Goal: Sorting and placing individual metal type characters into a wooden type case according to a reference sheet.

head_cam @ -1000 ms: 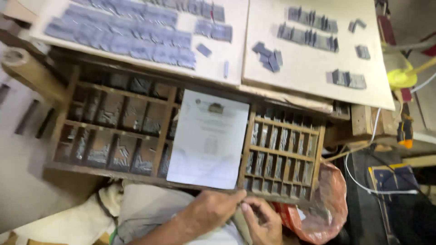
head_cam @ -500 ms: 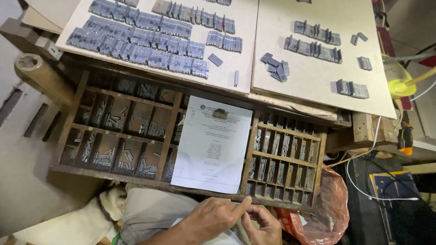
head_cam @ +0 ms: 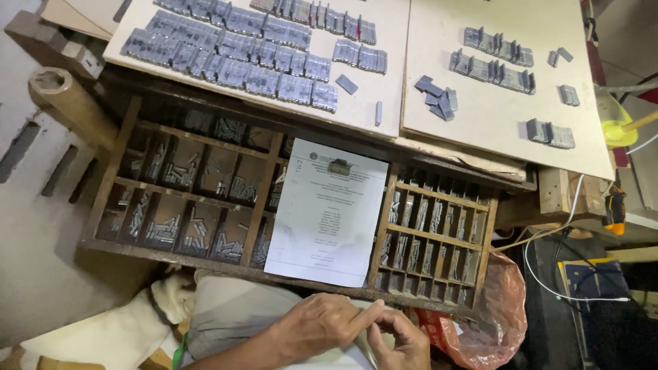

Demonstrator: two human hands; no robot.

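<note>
Both hands (head_cam: 363,332) shifted lower, fingertips together.

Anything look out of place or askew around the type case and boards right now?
A few metal type pieces lie in a loose, jumbled heap on the right board, unlike the tidy rows nearby. The printed sheet lies over the wooden type case, hiding some compartments.

We see a white printed sheet (head_cam: 327,212) on the dark brown wooden type case (head_cam: 253,205). Above the case, grey metal blocks (head_cam: 240,51) stripe pale beige boards (head_cam: 493,116); right of it, a translucent red bag (head_cam: 497,308); below, a white dog (head_cam: 123,336).
</note>
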